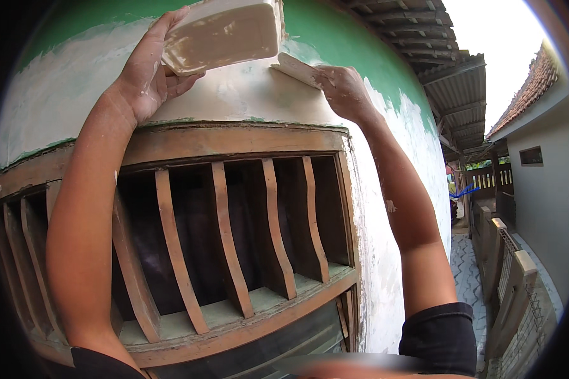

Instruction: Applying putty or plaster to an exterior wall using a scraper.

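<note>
My left hand (146, 72) is raised high and grips a white plastic tub (224, 39) by its side, so that its smeared underside faces me. What the tub holds is hidden from below. To the right, my right hand (346, 91) is closed around a flat, pale scraper (297, 69), held against or just off the wall. Behind both hands the green wall (344, 38) is partly covered with a whitish coat (246, 95). White specks cling to my hands and right forearm.
Below my hands is a wooden window frame (234, 139) with upright slats (227, 240). Corrugated roofing (455, 95) overhangs at the upper right. A narrow patterned path (468, 278) runs along the right, beside a fence with posts (512, 297) and a grey building (550, 170).
</note>
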The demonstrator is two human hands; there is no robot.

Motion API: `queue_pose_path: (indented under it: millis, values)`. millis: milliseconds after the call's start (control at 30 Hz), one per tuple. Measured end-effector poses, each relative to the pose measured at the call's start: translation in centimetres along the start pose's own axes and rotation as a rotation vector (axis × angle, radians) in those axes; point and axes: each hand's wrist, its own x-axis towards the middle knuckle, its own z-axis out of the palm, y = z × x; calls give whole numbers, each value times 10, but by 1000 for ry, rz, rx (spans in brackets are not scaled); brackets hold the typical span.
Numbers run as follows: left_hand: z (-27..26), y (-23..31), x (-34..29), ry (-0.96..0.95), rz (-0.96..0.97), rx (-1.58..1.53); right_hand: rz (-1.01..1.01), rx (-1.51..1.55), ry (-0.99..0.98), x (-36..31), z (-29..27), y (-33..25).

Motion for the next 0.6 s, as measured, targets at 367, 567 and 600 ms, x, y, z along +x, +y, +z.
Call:
queue_pose_path:
  millis: [367, 567, 600]
  values:
    - [14, -2, 10, 25, 1, -20, -3, -11, 40, 49, 34, 15]
    - [-6, -2, 3, 3, -1, -28, -92, 116, -70, -17, 14, -26]
    - [-4, -1, 2, 20, 12, -19, -85, 145, -97, -18, 0, -26]
